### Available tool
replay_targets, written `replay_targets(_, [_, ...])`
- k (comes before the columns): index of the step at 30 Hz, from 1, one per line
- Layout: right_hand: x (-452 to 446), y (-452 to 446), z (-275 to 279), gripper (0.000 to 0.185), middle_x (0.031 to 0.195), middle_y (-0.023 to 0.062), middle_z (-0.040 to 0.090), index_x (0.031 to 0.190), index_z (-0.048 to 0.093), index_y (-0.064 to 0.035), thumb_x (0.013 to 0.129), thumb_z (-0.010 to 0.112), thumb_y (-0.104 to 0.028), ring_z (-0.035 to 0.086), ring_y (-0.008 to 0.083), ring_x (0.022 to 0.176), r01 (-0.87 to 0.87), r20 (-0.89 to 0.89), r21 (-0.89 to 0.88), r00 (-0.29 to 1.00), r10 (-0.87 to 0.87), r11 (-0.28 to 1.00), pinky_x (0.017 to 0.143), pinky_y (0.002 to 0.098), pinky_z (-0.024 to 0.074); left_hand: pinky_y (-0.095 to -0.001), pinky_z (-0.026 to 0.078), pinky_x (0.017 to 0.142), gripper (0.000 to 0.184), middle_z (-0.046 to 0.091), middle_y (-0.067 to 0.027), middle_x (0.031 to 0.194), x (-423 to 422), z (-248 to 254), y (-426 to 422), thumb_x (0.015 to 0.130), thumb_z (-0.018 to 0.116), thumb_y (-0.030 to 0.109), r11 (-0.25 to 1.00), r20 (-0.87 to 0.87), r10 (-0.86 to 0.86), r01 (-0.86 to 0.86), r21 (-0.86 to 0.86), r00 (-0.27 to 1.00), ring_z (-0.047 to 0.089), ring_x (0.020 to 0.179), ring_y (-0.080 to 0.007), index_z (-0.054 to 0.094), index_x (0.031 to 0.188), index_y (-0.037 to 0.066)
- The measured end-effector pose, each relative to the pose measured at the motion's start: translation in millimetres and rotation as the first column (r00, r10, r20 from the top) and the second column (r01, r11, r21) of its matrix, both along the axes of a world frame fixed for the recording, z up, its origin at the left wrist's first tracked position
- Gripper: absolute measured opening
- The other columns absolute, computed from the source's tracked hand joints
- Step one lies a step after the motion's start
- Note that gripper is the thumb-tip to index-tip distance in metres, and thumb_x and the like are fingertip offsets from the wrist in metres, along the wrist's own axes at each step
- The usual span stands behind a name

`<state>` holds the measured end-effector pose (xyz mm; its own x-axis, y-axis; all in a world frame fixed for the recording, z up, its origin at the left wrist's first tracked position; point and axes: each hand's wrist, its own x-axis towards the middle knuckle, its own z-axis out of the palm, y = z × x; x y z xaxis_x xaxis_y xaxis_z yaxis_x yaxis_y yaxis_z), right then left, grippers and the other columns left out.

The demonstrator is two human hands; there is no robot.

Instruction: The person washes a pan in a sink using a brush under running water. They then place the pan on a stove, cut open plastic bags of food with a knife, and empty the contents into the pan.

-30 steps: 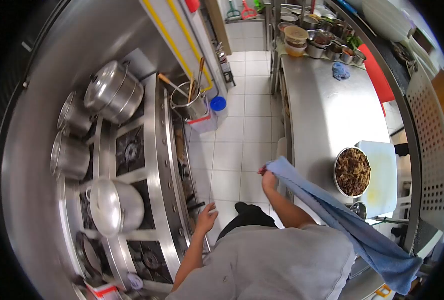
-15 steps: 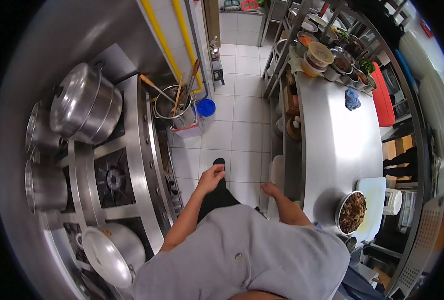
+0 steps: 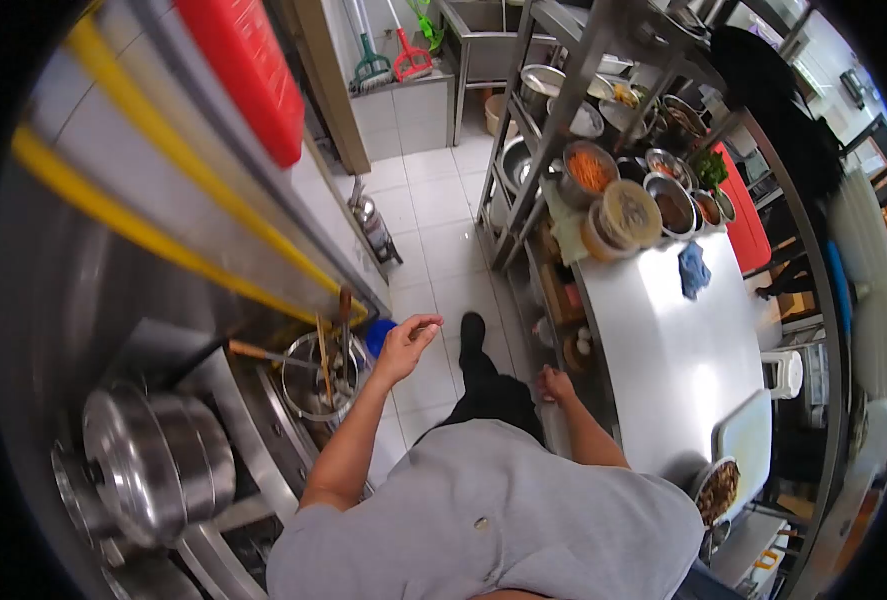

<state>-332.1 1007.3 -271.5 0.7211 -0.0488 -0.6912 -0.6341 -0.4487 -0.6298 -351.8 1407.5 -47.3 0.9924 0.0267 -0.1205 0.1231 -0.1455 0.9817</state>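
My left hand (image 3: pixel 411 345) hangs in the air over the aisle, its fingers stretched out and slightly apart, holding nothing. Nearest to it are a pot of long-handled utensils (image 3: pixel 302 392) and a blue lid (image 3: pixel 381 336) behind the wrist. By the edge of the steel counter (image 3: pixel 654 350) my right hand (image 3: pixel 554 384) is loosely closed, and no object shows in it. One dark shoe (image 3: pixel 473 330) steps forward on the tiles below.
On the left, a large lidded steel pot (image 3: pixel 164 460) stands on the stove. The counter at right bears a blue cloth (image 3: pixel 695 271), food bowls (image 3: pixel 672 205), a cutting board (image 3: pixel 746 437) and a bowl of dark chopped food (image 3: pixel 716 492). Ahead, a fire extinguisher (image 3: pixel 372 222) stands beside the tiled aisle.
I have moved forward along the aisle; the stove, utensil pot and counter slide nearer and downward in view. My left hand has risen and its fingers have straightened. The right hand stays curled.
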Motion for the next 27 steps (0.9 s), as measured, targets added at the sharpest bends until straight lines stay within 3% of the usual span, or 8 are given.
replay_targets(3, [91.3,33.6,-58.9,0.042,0.073,0.0057,0.061,0.097,0.064,-0.0056,0.099,0.045,-0.043,0.062,0.0178,0.064,0.104,-0.085,0.152,0.992,-0.092,0.983,0.053,0.0330,0.0494,-0.0283,0.047,0.093,0.033,0.069,-0.0070,0.109,95.7,-9.9,13.8,0.099,0.057,0.027,0.978,-0.028,0.056,-0.061,-0.197,0.998,0.062,0.104,-0.0137,0.063,0.118,0.001])
replay_targets(6, [208.3,97.9,-62.0,0.047,0.079,0.0086,0.063,0.100,0.064,-0.0033,0.100,0.041,-0.044,0.062,0.0207,0.065,-0.044,-0.071,-0.099,0.997,0.037,0.994,0.058,0.0374,0.0506,-0.0298,0.047,0.094,0.037,0.069,-0.0073,0.111,168.6,-25.6,23.3,0.101,0.052,0.032,0.950,-0.161,0.103,-0.146,-0.278,0.982,0.062,0.105,-0.0147,0.063,0.118,0.001])
replay_targets(9, [335.2,171.1,-69.9,0.054,0.101,0.0185,0.068,0.109,0.063,0.0024,0.098,0.039,-0.045,0.065,0.0361,0.087,-0.426,0.095,-0.346,0.871,0.482,0.836,0.081,0.0453,0.0500,-0.0297,0.047,0.093,0.040,0.070,-0.0081,0.110,237.4,-14.7,44.5,0.103,0.048,0.035,0.930,-0.278,0.117,-0.203,-0.306,0.954,0.062,0.103,-0.0144,0.062,0.118,0.002])
replay_targets(11, [433.9,237.3,-15.4,0.055,0.112,0.0254,0.065,0.108,0.064,0.0046,0.095,0.040,-0.043,0.059,0.0434,0.110,-0.446,0.234,-0.293,0.824,0.516,0.846,0.096,0.0481,0.0430,-0.0292,0.046,0.092,0.041,0.070,-0.0082,0.109,287.0,-9.1,63.2,0.103,0.046,0.037,0.921,-0.300,0.114,-0.214,-0.325,0.947,0.063,0.102,-0.0139,0.062,0.118,0.002])
replay_targets(13, [533.0,292.7,5.2,0.055,0.106,0.0286,0.064,0.097,0.066,0.0027,0.096,0.038,-0.045,0.059,0.0444,0.106,-0.578,0.248,-0.298,0.722,0.646,0.760,0.093,0.0495,0.0440,-0.0293,0.046,0.091,0.040,0.072,-0.0085,0.104,332.0,-11.2,96.2,0.103,0.046,0.036,0.936,-0.226,0.214,-0.266,-0.230,0.950,0.064,0.099,-0.0139,0.062,0.118,0.002])
replay_targets(17, [670.1,390.8,34.1,0.056,0.100,0.0281,0.065,0.094,0.065,0.0020,0.098,0.035,-0.045,0.060,0.0452,0.101,-0.483,0.409,-0.268,0.726,0.552,0.834,0.089,0.0501,0.0453,-0.0318,0.050,0.084,0.039,0.072,-0.0080,0.088,417.2,-5.1,149.3,0.103,0.045,0.036,0.837,-0.209,0.480,-0.516,-0.184,0.852,0.067,0.091,-0.0163,0.062,0.118,0.003])
replay_targets(25, [824.5,450.2,22.5,0.051,0.099,0.0293,0.065,0.096,0.064,0.0028,0.100,0.034,-0.038,0.061,0.0480,0.096,-0.546,0.343,-0.369,0.672,0.656,0.752,0.090,0.0524,0.0479,-0.0307,0.050,0.080,0.039,0.070,-0.0087,0.084,625.4,-64.9,259.1,0.104,0.044,0.034,0.781,-0.471,0.434,-0.581,-0.228,0.768,0.067,0.082,-0.0166,0.062,0.117,0.001])
replay_targets(27, [867.2,440.1,-31.1,0.051,0.099,0.0298,0.065,0.097,0.064,0.0033,0.100,0.034,-0.038,0.062,0.0484,0.095,-0.287,0.289,-0.419,0.857,0.426,0.862,0.090,0.0527,0.0483,-0.0305,0.049,0.082,0.040,0.070,-0.0085,0.084,702.3,-53.5,290.9,0.104,0.044,0.034,0.865,-0.368,0.432,-0.494,-0.090,0.823,0.066,0.084,-0.0160,0.062,0.116,0.001])
